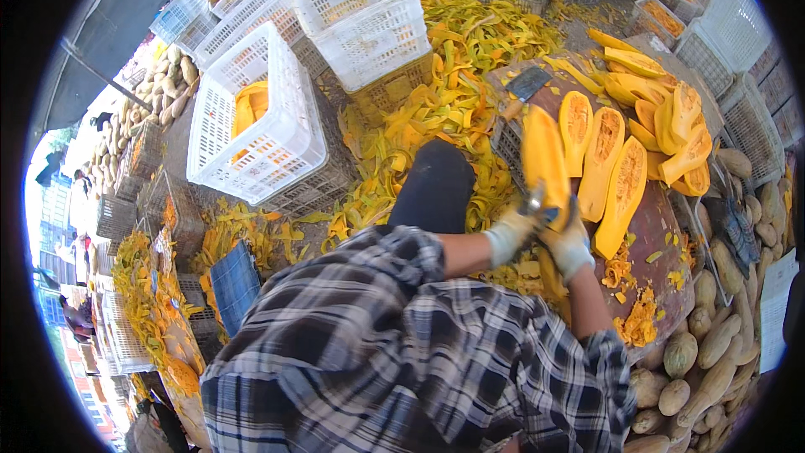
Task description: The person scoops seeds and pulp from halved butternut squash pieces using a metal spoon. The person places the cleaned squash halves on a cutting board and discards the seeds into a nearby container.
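Observation:
A peeled, elongated orange squash [546,145] stands out from my gloved hands, its lower end by my right hand [565,240], whose fingers close on it. My left hand [514,231], close beside, is closed on a metal hand tool, apparently a peeler [536,197], which lies against the squash. The fingers partly hide the tool. Just right of the held squash, several peeled squash halves [605,157] lie cut side up on a reddish-brown work surface [670,258]. A cleaver [527,83] rests at its upper left edge, beyond the held squash.
Peelings [462,82] cover the ground. A white plastic crate [267,160] with orange pieces and stacked white crates [371,31] stand left. More peeled squash [682,116] is piled on the work surface. Unpeeled squash [714,343] lies lower right. My knee [440,179] is near the hands.

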A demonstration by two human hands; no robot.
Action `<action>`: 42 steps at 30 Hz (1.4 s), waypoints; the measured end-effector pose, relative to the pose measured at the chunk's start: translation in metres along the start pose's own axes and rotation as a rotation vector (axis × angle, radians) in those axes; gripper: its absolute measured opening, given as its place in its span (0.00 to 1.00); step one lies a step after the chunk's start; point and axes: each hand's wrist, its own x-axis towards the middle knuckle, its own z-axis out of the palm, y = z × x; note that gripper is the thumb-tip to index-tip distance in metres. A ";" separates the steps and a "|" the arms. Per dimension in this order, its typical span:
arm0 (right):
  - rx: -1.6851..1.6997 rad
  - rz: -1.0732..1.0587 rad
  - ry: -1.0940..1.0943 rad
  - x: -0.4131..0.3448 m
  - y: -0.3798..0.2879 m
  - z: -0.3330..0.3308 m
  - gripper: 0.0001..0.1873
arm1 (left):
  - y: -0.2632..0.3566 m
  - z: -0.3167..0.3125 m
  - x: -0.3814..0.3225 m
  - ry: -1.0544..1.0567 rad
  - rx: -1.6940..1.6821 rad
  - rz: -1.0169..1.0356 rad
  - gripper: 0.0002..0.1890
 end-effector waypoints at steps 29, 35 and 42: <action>-0.689 0.381 -0.075 0.118 0.290 -0.226 0.35 | -0.020 0.249 0.312 -0.333 1.023 -0.082 0.18; -0.501 0.545 0.086 0.106 0.337 -0.287 0.31 | -0.116 0.365 0.458 -0.387 1.678 0.457 0.13; -0.381 0.498 0.711 0.110 0.417 -0.366 0.27 | -0.172 0.392 0.503 -0.174 2.085 0.533 0.23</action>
